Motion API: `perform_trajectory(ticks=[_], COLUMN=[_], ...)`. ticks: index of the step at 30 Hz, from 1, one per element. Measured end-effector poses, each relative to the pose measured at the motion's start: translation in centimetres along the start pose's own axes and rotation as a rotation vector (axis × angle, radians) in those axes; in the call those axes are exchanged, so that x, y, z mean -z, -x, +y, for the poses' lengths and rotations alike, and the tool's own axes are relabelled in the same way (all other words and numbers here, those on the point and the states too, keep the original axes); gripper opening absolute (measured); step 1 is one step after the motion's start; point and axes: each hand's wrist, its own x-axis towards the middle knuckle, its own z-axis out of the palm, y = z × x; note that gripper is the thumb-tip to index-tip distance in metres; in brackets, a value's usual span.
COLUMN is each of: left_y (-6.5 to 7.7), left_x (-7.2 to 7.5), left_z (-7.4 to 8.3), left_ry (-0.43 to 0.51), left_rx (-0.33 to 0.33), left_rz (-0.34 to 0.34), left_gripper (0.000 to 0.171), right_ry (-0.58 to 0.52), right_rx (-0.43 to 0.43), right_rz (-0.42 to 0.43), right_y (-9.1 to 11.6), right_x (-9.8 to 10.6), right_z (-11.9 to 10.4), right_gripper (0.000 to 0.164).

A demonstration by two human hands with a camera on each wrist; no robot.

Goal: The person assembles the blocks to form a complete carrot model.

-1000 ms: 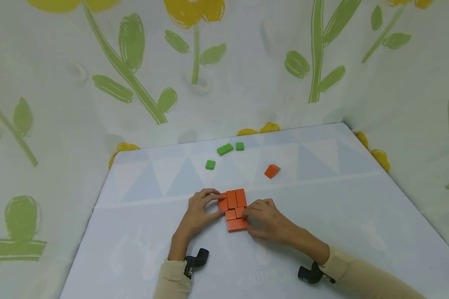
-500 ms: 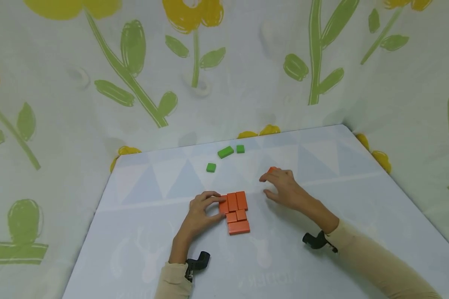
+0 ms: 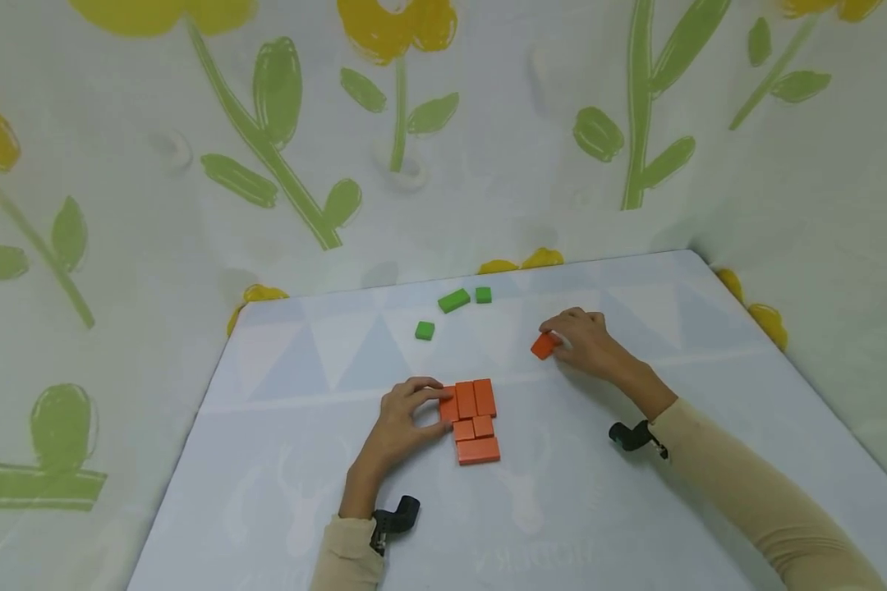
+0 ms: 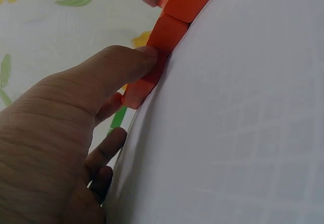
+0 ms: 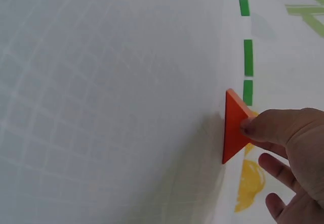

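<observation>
Flat orange blocks lie pushed together on the table. Three oblong ones form the far row, with two small squares [image 3: 483,426] below them and a crosswise oblong block [image 3: 478,451] nearest me. My left hand [image 3: 397,423] holds the leftmost oblong block [image 3: 449,405] between thumb and index finger, the thumb at its near end. To the far right, my right hand [image 3: 585,343] pinches an orange triangular block [image 5: 234,128] between thumb and fingers. In the right wrist view its triangular face shows, standing on edge close over the tabletop.
Toward the table's back are a green oblong block [image 3: 454,300], a small green block [image 3: 484,295] beside it and another green block [image 3: 425,331] closer in. A flower-printed cloth [image 3: 488,197] hangs behind the table [image 3: 266,460].
My right hand has left the joined blocks, reached up and right to the lone orange triangular block and gripped it, turning it slightly. My left hand keeps its place on the leftmost block.
</observation>
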Motion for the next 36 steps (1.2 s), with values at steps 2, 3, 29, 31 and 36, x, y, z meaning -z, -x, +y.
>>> perform_trajectory(ticks=[2,3,29,31,36], left_y=[-0.1,-0.1,-0.2,-0.2,-0.2], left_x=[0.0,-0.1,-0.4,-0.4,-0.1], left_z=[0.0,0.0,-0.2,-0.1,0.1], left_ry=[0.002,0.001,0.023,0.017,0.022], left_rx=[0.005,0.009,0.071,0.075,0.046], left_rz=[0.000,0.000,-0.040,-0.038,-0.007], left_gripper=[0.043,0.043,0.042,0.042,0.041], right_ry=[0.010,0.014,0.079,0.063,0.025], right_rx=[0.011,0.014,0.239,0.279,0.313], right_rz=[0.004,0.005,0.182,0.181,0.165], right_y=[-0.1,-0.1,2.3,2.6,3.2], right_x=[0.0,0.0,-2.4,-2.4,-2.2], right_z=[0.0,0.0,-2.5,-2.6,-3.1], right_gripper=[0.034,0.033,0.040,0.040,0.037])
